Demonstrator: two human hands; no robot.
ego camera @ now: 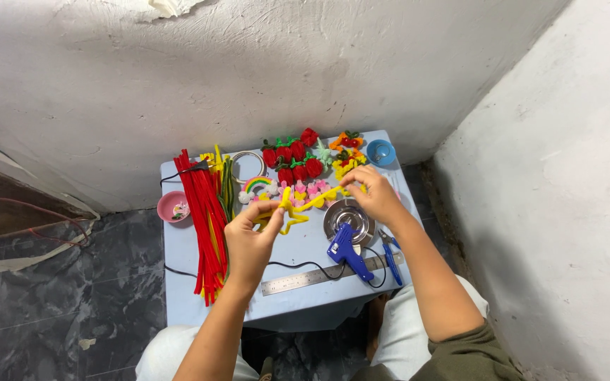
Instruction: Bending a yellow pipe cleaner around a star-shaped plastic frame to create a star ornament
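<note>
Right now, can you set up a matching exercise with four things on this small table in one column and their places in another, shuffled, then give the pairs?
Things:
1. glue gun
2. pink bowl
3. blue bowl
4. yellow pipe cleaner

Places:
A. far right corner of the table
B. held between the left hand and the right hand
C. left edge, beside the red pipe cleaners
D. by the metal plate, just above the ruler

Pairs: 1-D, 2-C, 3-A, 4-B
</note>
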